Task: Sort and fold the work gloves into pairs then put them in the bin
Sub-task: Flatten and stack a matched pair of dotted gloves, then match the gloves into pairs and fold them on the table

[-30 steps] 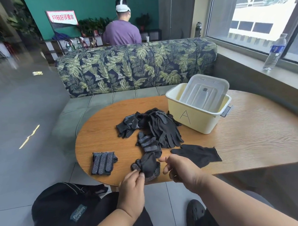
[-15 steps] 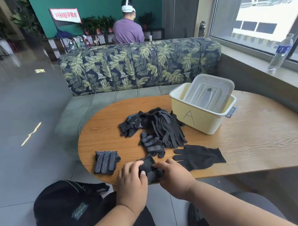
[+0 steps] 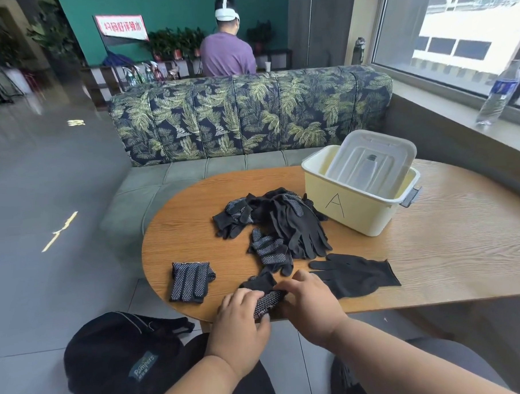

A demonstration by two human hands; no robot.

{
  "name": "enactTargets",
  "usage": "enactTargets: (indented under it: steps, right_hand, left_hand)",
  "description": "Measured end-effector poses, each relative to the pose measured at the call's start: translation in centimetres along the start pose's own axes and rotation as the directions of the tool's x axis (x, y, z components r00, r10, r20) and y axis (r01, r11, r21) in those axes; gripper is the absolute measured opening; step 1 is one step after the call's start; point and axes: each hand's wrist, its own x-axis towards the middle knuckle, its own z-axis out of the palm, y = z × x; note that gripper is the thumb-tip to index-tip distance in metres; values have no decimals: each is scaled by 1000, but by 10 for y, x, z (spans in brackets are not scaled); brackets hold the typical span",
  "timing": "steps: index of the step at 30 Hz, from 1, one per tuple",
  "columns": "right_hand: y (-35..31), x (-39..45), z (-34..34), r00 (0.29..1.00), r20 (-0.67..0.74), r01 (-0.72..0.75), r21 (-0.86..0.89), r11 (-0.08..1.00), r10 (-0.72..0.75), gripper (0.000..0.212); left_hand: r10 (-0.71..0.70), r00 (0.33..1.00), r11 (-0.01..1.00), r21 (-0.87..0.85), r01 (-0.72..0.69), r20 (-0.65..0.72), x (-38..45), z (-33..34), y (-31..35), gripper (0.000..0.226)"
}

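two hands on dotted knit glove

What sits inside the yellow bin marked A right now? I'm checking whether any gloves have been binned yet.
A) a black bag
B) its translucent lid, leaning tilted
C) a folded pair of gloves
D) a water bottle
B: the translucent lid leans tilted inside the yellow bin, and no gloves show in it; the folded pair lies on the table.

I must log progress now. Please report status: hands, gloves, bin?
Left hand, right hand gripping dotted glove at table edge. Bin holds only its lid. Loose pile unsorted.
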Motion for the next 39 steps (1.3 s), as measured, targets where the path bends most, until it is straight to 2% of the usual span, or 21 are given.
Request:
enactTargets:
  steps: [2, 4, 6, 9, 11, 14, 18, 22, 28, 31, 35, 37, 39]
  right_hand:
    - [-3, 0, -3, 999, -46, 6, 39, 999, -4, 40]
    - [-5, 2, -5, 997, -68, 29, 120, 992, -21, 41]
    - [-9, 3, -8, 999, -54, 10, 303, 953, 7, 32]
    - [-17, 5, -14, 994, 77, -112, 688, 717, 81, 42]
    - [-20, 4, -17, 988, 102, -150, 761, 632, 112, 46]
    - [-18, 4, -20, 975, 143, -217, 762, 610, 168, 37]
    - [-1, 4, -7, 939, 215, -337, 737, 586, 269, 20]
    - [9, 6, -4, 933, 202, -352, 676, 647, 297, 13]
    - [9, 7, -1, 942, 186, -333, 614, 715, 278, 6]
    - [12, 5, 1, 947, 174, -320, 599, 734, 271, 5]
    - [14, 4, 2, 953, 163, -302, 599, 741, 256, 4]
    - [15, 4, 3, 953, 155, -300, 583, 755, 259, 4]
    - [15, 5, 3, 955, 143, -294, 555, 778, 258, 4]
  left_hand:
    - [-34, 999, 992, -126, 32, -15, 1, 0, -2, 41]
    - [-144, 990, 928, -349, 132, -9, 3, -5, -5, 33]
    - [-255, 965, 763, -601, 238, 59, 4, -13, -5, 27]
    - [-276, 949, 485, -831, 272, 150, 7, -29, 0, 18]
    - [-258, 945, 324, -903, 281, 202, 9, -41, 0, 22]
    - [-354, 912, 228, -926, 301, 210, 18, -55, -15, 28]
    - [-537, 833, 324, -878, 353, 137, 34, -75, -51, 28]
    - [-651, 759, 465, -787, 407, 8, 48, -84, -78, 29]
    - [-686, 718, 668, -492, 559, -116, 60, -74, -88, 43]
    - [-683, 714, 705, -397, 588, -155, 59, -70, -88, 52]
    - [-701, 691, 704, -323, 633, -173, 56, -69, -94, 54]
    - [-685, 689, 727, -293, 621, -237, 55, -71, -94, 53]
    - [-609, 716, 792, -225, 567, -341, 53, -72, -89, 53]
